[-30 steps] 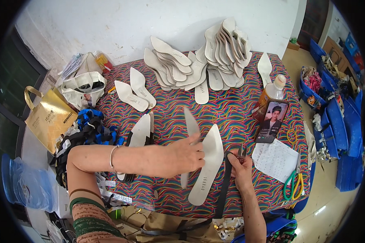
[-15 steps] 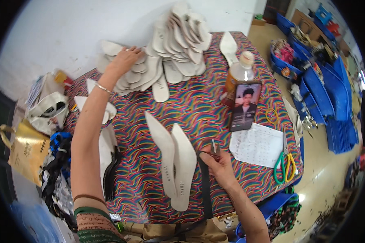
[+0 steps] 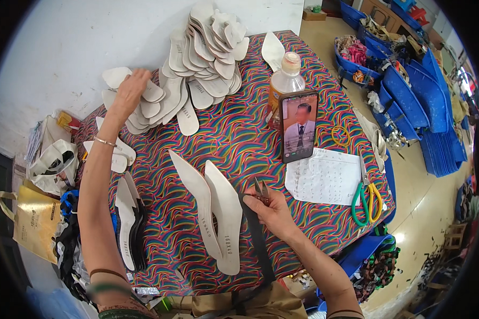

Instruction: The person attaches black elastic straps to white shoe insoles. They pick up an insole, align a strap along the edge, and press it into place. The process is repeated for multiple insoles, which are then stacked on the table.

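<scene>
At the back left, my left hand [image 3: 132, 91] reaches onto the pile of white insole boards [image 3: 167, 98], its fingers closed over a white insole [image 3: 116, 77] at the pile's left end. My right hand [image 3: 270, 210] is closed round small metal thread snips [image 3: 261, 189], points up, and also pinches one end of a black strip [image 3: 258, 242]. That strip hangs down past the table's front edge toward my lap. Between my arms, two white insoles [image 3: 226, 212] lie side by side, partly overlapping. A stack of black-edged insoles [image 3: 129, 228] rests beside my left forearm.
A phone [image 3: 299, 127] leans against a bottle [image 3: 287, 80]. Right of them are a written sheet [image 3: 322, 176], a yellow rubber band [image 3: 340, 136] and scissors [image 3: 368, 202]. Bags [image 3: 34, 218] stand at left, blue bins [image 3: 410, 101] on the right-hand floor. White wall behind.
The view has shifted, so the table things sit further left. My left hand's fingers have curled in over the insole at the pile. My right hand still holds the snips and black strip.
</scene>
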Demonstrator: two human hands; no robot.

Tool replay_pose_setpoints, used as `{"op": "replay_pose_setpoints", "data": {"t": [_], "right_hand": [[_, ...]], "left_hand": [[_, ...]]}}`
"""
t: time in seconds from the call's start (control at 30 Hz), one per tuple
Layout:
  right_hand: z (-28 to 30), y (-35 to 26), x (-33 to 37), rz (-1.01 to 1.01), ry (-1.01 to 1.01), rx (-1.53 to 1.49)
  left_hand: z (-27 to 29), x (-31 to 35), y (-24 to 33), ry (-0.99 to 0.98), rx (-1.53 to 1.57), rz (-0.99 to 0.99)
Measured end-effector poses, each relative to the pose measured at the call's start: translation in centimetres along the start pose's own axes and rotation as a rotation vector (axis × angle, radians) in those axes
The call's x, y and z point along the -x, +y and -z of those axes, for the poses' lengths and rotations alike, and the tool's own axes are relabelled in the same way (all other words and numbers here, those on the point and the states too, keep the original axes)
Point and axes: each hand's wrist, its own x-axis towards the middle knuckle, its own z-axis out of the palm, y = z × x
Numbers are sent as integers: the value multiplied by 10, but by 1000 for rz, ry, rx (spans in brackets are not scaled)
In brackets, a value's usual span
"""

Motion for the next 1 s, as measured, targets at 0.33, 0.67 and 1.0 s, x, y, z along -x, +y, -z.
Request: {"op": "replay_pose_setpoints", "data": {"t": [0.33, 0.67, 1.0], "right_hand": [[-5, -9, 5, -102, 17, -116], [0, 1, 1, -94, 18, -152], [-1, -3, 1, -86, -19, -151]], "left_hand": [[157, 27, 19, 441, 429, 292], [214, 88, 195, -489, 725, -362], [8, 12, 36, -2, 313, 347]]}}
